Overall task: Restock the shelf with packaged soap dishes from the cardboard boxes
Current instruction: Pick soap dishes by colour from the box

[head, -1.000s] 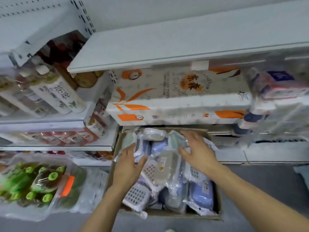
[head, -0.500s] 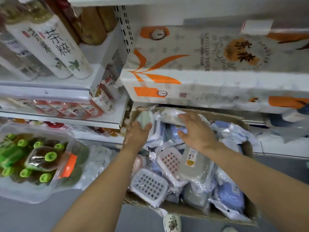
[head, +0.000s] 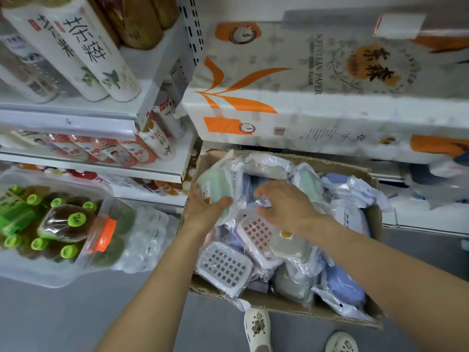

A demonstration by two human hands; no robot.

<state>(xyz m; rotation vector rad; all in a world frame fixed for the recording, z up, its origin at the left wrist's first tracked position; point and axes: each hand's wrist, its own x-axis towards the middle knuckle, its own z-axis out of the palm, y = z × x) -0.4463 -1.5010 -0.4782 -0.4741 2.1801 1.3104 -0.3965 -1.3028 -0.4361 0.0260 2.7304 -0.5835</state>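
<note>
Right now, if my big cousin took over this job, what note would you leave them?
Left hand: holds a green packaged soap dish at the box's far-left corner.
Right hand: fingers curled on the plastic wrap of packs in the middle; whether it has a grip is unclear.
Cardboard box: on the floor below the paper-roll packs, full of wrapped dishes.
Done: none seen shelved.
Left: lift dishes out and shelve them.

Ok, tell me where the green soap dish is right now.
In the head view, the green soap dish sits at the far-left corner of the cardboard box, gripped by the left hand, beside the right hand.
</note>
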